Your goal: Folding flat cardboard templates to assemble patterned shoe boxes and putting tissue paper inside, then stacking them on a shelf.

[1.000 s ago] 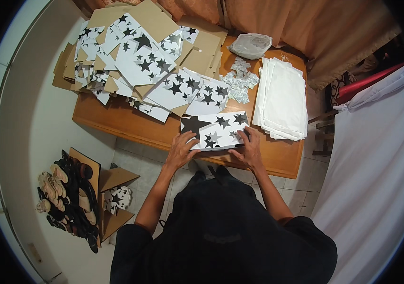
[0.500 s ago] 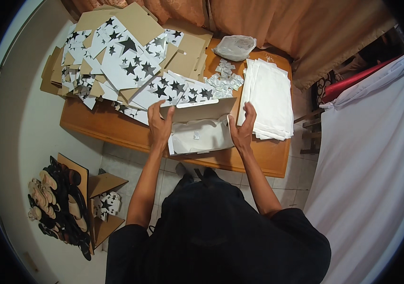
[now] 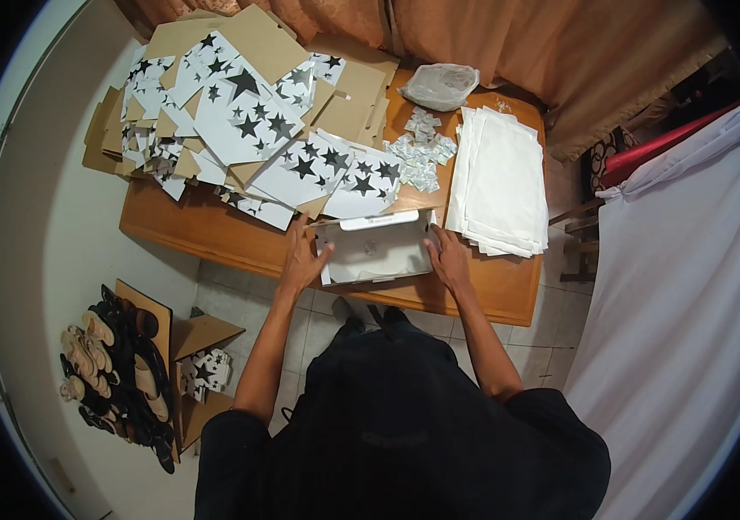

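A small open cardboard box with pale inner walls stands at the near edge of the wooden table. My left hand grips its left end, thumb over the rim. My right hand holds the right end the same way. Along the box's far side is the lid's white edge flap. Inside lies whitish paper with a faint greyish patch, possibly a small packet, which is hard to make out. The fingertips outside the box walls are partly hidden.
Flat star-printed cardboard pieces pile up at the left of the table. Small silvery packets, a clear plastic bag and a stack of white paper lie farther right. A shoe rack stands at lower left.
The lid's flap has come down and nearer to the box opening. Both hands have moved lower along the box ends, and the small packet inside shows less clearly.
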